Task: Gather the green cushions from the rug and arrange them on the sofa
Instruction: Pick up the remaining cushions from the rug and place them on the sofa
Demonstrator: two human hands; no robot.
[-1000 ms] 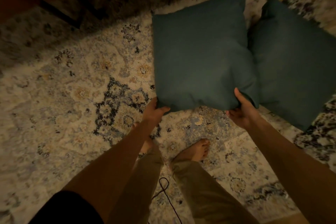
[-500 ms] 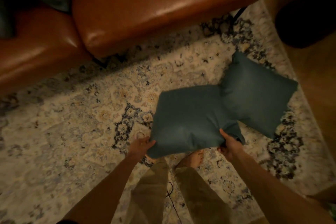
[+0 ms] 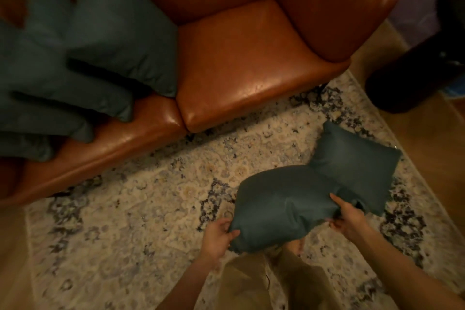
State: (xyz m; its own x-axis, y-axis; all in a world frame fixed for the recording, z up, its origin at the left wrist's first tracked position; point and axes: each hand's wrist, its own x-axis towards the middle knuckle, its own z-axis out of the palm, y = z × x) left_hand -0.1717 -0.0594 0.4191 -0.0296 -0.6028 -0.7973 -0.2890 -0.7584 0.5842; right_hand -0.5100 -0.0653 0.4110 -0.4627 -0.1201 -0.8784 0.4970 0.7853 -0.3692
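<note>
**Two hands holding one green cushion**

The left hand (image 3: 217,235) is pinching the near corner of the held green cushion (image 3: 284,205), fingers curled tight. The right hand (image 3: 348,219) is gripping its other end, thumb on top. This cushion is sitting above the patterned rug (image 3: 151,209), touching a second green cushion (image 3: 357,166) lying there. More green cushions (image 3: 83,53) are piling on the brown leather sofa (image 3: 239,58), blurry and cut off.

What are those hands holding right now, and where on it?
A green cushion, held by its near edge: left hand at the lower left corner, right hand at the right corner.
</note>
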